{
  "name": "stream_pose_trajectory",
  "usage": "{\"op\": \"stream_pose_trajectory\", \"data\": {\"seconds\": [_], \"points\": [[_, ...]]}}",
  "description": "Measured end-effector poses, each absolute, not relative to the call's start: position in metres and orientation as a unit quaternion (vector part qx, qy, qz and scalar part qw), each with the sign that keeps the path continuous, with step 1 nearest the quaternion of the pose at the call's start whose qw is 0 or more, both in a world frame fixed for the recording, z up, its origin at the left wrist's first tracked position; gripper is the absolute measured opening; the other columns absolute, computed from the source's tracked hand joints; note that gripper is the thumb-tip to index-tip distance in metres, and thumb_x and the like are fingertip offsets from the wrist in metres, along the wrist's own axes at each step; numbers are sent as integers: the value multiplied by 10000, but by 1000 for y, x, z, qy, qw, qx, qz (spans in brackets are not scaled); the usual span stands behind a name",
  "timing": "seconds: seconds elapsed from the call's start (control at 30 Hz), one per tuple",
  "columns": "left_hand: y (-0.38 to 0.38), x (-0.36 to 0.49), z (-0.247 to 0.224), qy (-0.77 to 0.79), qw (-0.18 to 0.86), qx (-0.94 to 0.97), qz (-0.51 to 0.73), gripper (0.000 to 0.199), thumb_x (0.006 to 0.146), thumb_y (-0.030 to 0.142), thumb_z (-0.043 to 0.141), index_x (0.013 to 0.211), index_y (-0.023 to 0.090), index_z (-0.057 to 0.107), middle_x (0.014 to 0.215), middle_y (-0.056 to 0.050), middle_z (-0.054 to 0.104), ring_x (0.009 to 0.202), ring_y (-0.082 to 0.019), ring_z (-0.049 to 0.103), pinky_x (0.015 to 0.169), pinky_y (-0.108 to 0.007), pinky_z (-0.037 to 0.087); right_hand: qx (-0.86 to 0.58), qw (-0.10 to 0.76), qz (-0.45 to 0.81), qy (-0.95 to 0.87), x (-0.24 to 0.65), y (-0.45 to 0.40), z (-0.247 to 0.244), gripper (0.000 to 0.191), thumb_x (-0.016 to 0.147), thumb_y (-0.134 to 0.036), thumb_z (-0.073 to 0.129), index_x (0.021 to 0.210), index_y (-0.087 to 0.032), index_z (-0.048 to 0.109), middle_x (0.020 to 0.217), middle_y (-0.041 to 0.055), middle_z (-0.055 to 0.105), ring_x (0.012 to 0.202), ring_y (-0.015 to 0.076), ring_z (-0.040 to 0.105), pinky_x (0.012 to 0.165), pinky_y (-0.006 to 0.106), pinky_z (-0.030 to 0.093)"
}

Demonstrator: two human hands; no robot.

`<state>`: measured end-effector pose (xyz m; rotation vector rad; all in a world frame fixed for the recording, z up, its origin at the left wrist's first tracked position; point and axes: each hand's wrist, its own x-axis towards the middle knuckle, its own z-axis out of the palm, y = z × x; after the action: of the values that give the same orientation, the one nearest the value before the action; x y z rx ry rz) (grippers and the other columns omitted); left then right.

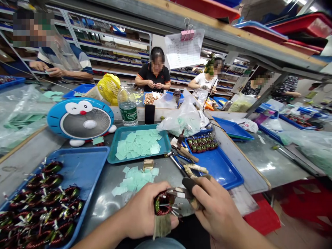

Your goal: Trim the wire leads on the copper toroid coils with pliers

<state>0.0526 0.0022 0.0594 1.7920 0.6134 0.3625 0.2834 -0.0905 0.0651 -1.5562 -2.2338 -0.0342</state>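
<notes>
My left hand (145, 209) is closed around a wire-wound toroidal coil (157, 205), with several stiff wire leads sticking out to the right. A tan cloth wrap (162, 226) hangs at its fingers. In my right hand (216, 200) is a hand tool with a flat metal end (180, 193), which meets the coil's upper right side. My fist hides most of the tool's handle, so its exact kind is unclear. A dark cover (188, 184) sits on one right finger. Just beyond both hands lies a loose pile of pale green square sheets (136, 180).
A blue tray (88, 173) of similar coils stands left; another blue tray (220, 169) with smaller coils stands right. Between them are a teal tray (112, 155) of green sheets, a hammer (176, 164), a blue fan (58, 121) and a water bottle (128, 107). Several people sit beyond.
</notes>
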Motion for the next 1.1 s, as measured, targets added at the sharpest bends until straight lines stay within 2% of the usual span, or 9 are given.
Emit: {"op": "stream_pose_trajectory", "data": {"seconds": [0.23,0.4,0.53,0.63,0.77,0.87,0.93,1.0,1.1], "points": [[-9,63,50,354,510,761,189,266,807,398,729,877,233,532,692,58,573,604,-141,482,561,-243,380,-578,292,-96,-756,285,-115,14,151,917,-118,561,1028,-215,591,1105,111,621,907,260,561,765,374,504],[-6,74,38,389,279,855,199,228,860,420,689,935,248,558,722,22,659,644,-217,614,607,-304,417,-631,352,32,-690,271,-116,-11,84,969,-195,555,1043,-235,556,929,50,616,818,218,617,690,318,534],[1,78,33,370,117,884,262,265,828,250,686,1073,235,587,829,-24,749,720,-270,703,674,-355,474,-649,346,71,-674,266,-114,-2,126,967,-261,598,1081,-239,551,921,38,630,842,218,653,726,316,563],[4,83,29,355,54,879,312,310,791,187,697,1084,235,605,840,-31,777,694,-281,722,665,-373,493,-654,338,78,-672,267,-112,5,206,952,-281,613,1144,-229,556,953,53,670,856,222,681,720,301,574],[7,87,25,363,116,859,342,248,813,297,738,1007,226,602,828,-43,778,699,-297,736,643,-381,525,-647,329,69,-684,267,-108,14,154,943,-285,619,1075,-232,560,870,34,666,776,213,671,649,282,550],[7,89,25,357,225,842,336,371,810,277,746,1141,232,584,850,-2,778,724,-242,750,645,-318,557,-639,321,50,-698,267,-105,24,99,934,-227,591,1026,-244,558,862,33,651,775,223,654,654,303,532],[6,90,28,341,313,823,331,491,835,277,742,1287,262,550,977,10,793,820,-205,770,720,-276,587,-636,316,41,-703,269,-103,30,113,931,-188,566,1025,-251,558,887,40,653,792,231,648,670,317,526],[4,91,30,339,370,795,342,513,875,298,720,1352,282,534,1146,-13,779,973,-205,767,842,-281,597,-634,316,34,-705,271,-101,35,127,931,-170,556,1028,-252,555,908,47,655,807,235,645,684,324,525],[1,89,29,359,326,788,379,444,915,273,654,1344,262,540,1269,-67,733,1113,-242,727,950,-348,582,-629,321,30,-707,273,-99,35,105,927,-180,576,997,-252,545,878,37,646,787,227,644,670,313,521]]}}
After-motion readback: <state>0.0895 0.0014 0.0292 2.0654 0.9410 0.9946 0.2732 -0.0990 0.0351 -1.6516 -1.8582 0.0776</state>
